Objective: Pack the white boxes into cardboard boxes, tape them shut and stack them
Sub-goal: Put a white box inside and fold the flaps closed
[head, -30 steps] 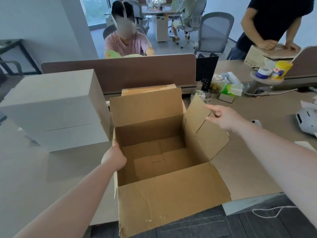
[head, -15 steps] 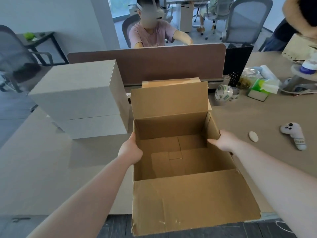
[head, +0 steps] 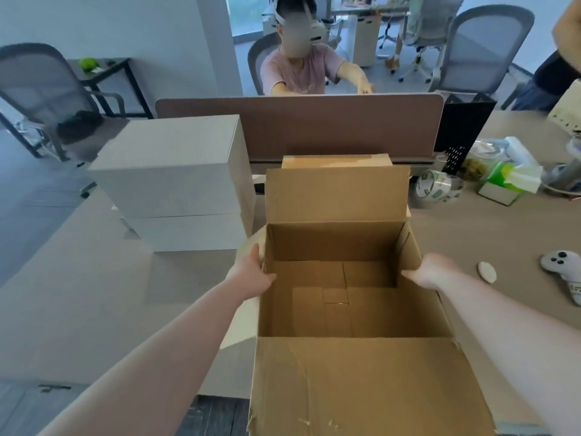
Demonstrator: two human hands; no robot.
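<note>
— Cardboard box (head: 342, 297): where?
— On the near edge of the table (head: 78, 294), open and bare inside. Far flap upright, near flap hanging down over the table edge toward the floor.

— Left hand (head: 251, 273)?
— Clasped on the box's left wall at the rim: thumb lying along the top edge, fingers down the outside, hidden behind the wall.

— Right hand (head: 432, 272)?
— Gripping the right wall at the rim, one finger reaching inward over the edge, the rest on the outer side, out of sight.

— White boxes (head: 176, 184)?
— Two, stacked one on the other, left of the cardboard box and a little behind it, close to its far left corner. Touching or not: cannot tell.

— Anything behind?
— Second, closed carton (head: 336, 161) right behind the upright flap, against the brown divider (head: 298, 127).

— To the right?
— Roll of clear tape (head: 435, 190) standing on edge near the divider, a tissue box (head: 506, 184) beside it. Nearer, a white controller (head: 566, 272) and a small pale oval object (head: 487, 272), both well apart from the right hand.

— Beyond the divider?
— Seated person (head: 301, 70) wearing a white headset.
</note>
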